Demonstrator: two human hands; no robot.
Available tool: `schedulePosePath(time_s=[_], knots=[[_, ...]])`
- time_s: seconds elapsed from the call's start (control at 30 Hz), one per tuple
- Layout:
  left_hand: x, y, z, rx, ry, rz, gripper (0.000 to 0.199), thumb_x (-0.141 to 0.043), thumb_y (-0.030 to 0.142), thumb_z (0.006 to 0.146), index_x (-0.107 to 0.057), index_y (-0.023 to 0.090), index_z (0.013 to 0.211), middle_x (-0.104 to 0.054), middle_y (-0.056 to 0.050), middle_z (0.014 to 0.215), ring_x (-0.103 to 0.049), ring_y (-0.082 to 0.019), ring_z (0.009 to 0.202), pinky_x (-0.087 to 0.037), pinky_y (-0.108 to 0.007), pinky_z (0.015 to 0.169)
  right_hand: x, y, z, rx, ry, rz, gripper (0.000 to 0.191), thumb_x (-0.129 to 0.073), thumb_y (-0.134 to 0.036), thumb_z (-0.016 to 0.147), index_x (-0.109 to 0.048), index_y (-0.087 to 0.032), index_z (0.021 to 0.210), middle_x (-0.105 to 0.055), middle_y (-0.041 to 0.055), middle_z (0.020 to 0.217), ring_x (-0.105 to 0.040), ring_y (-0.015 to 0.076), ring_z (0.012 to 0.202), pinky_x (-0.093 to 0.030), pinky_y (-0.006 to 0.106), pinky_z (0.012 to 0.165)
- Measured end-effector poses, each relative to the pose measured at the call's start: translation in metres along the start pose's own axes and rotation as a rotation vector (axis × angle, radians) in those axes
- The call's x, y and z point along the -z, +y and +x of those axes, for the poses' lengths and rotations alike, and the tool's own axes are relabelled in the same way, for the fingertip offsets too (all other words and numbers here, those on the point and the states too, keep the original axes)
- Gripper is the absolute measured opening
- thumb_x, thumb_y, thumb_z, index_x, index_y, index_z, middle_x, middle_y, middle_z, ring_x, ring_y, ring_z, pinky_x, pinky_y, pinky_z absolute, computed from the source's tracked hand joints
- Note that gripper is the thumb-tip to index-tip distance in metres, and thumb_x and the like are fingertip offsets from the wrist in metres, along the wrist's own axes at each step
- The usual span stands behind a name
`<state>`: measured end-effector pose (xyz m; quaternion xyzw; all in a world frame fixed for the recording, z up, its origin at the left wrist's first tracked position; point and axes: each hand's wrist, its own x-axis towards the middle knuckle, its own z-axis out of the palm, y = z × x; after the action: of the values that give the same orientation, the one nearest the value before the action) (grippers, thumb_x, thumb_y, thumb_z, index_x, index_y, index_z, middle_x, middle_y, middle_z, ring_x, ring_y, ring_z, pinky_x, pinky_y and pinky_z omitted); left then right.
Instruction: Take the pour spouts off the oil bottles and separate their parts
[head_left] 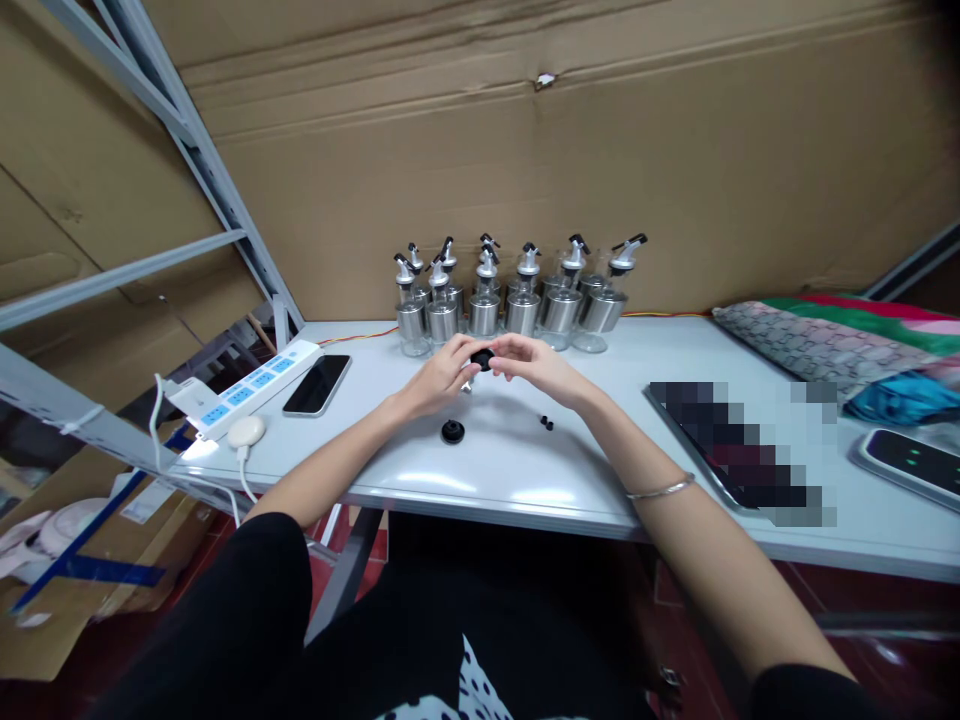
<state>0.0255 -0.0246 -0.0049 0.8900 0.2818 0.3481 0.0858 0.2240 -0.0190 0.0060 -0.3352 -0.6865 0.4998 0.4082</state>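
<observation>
Both hands meet above the middle of the table. My left hand [441, 374] grips a small black round piece [482, 358] from the left, and a short silver part [468, 384] shows just under its fingers. My right hand [534, 364] pinches the same black piece from the other side; its fingertips partly cover it. Nearer to me, below my left hand, a black disc-shaped stopper [452, 431] lies on the white tabletop [495, 465]. A few tiny black caps [547, 423] lie below my right hand.
Glass bottles with steel sleeves [484, 313] and silver pour spouts stand clustered at the back. To the left lie a phone [318, 385], a power strip [262, 385] and a white round charger [246, 431]. A partly blurred dark tablet-like slab [720, 450] lies right.
</observation>
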Motion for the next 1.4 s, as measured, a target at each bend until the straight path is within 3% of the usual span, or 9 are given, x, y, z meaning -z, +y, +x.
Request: schedulePosePath(time_s=[0.17, 0.27, 0.43, 0.83, 1.1, 1.4], knots=[[-0.006, -0.004, -0.001, 0.035, 0.059, 0.017, 0.047, -0.04, 0.042, 0.091, -0.034, 0.018, 0.131, -0.054, -0.009, 0.105, -0.054, -0.018, 0.096, -0.043, -0.033, 0.087, -0.002, 0.003, 0.0, 0.0, -0.012, 0.006, 0.034, -0.076, -0.032, 0.062, -0.058, -0.018, 0.087, -0.064, 0.0008, 0.076, -0.059, 0.0144, 0.07, -0.046, 0.031, 0.068], [-0.005, 0.0, -0.001, 0.116, 0.077, 0.088, 0.039, -0.044, 0.045, 0.088, -0.044, 0.016, 0.115, -0.056, -0.007, 0.098, -0.055, -0.019, 0.091, -0.042, -0.033, 0.083, -0.002, 0.003, 0.001, 0.041, 0.008, 0.025, 0.031, -0.076, -0.03, 0.062, -0.057, -0.018, 0.084, -0.064, -0.0006, 0.074, -0.059, 0.0136, 0.068, -0.046, 0.031, 0.069], [0.001, 0.008, 0.0, 0.204, -0.013, 0.17, 0.028, -0.044, 0.043, 0.085, -0.051, 0.016, 0.088, -0.059, -0.003, 0.082, -0.055, -0.018, 0.077, -0.038, -0.032, 0.074, -0.003, 0.002, 0.001, 0.029, 0.001, 0.074, 0.032, -0.076, -0.026, 0.06, -0.056, -0.018, 0.083, -0.064, -0.0009, 0.073, -0.06, 0.0135, 0.068, -0.048, 0.031, 0.069], [0.002, 0.009, 0.0, 0.273, -0.12, 0.125, 0.02, -0.046, 0.032, 0.077, -0.055, 0.016, 0.07, -0.057, 0.001, 0.063, -0.05, -0.013, 0.059, -0.035, -0.026, 0.064, -0.009, 0.007, 0.001, 0.062, -0.074, 0.009, 0.029, -0.069, -0.023, 0.062, -0.058, -0.018, 0.088, -0.064, -0.0005, 0.074, -0.06, 0.0127, 0.067, -0.047, 0.028, 0.066], [-0.001, 0.009, 0.0, 0.325, -0.091, 0.037, 0.017, -0.045, 0.029, 0.067, -0.053, 0.015, 0.06, -0.049, 0.003, 0.053, -0.042, -0.009, 0.051, -0.032, -0.021, 0.056, -0.016, 0.005, -0.002, 0.093, -0.067, -0.096, 0.026, -0.063, -0.022, 0.061, -0.055, -0.016, 0.085, -0.056, -0.004, 0.065, -0.051, 0.0092, 0.058, -0.04, 0.023, 0.057], [-0.005, 0.01, 0.001, 0.255, -0.045, 0.134, 0.019, -0.045, 0.029, 0.066, -0.042, 0.016, 0.052, -0.046, 0.005, 0.05, -0.039, -0.007, 0.05, -0.034, -0.025, 0.067, -0.018, -0.002, -0.005, 0.086, -0.037, -0.123, 0.022, -0.061, -0.022, 0.058, -0.051, -0.016, 0.077, -0.055, -0.004, 0.071, -0.037, 0.0024, 0.045, -0.023, 0.018, 0.042]])
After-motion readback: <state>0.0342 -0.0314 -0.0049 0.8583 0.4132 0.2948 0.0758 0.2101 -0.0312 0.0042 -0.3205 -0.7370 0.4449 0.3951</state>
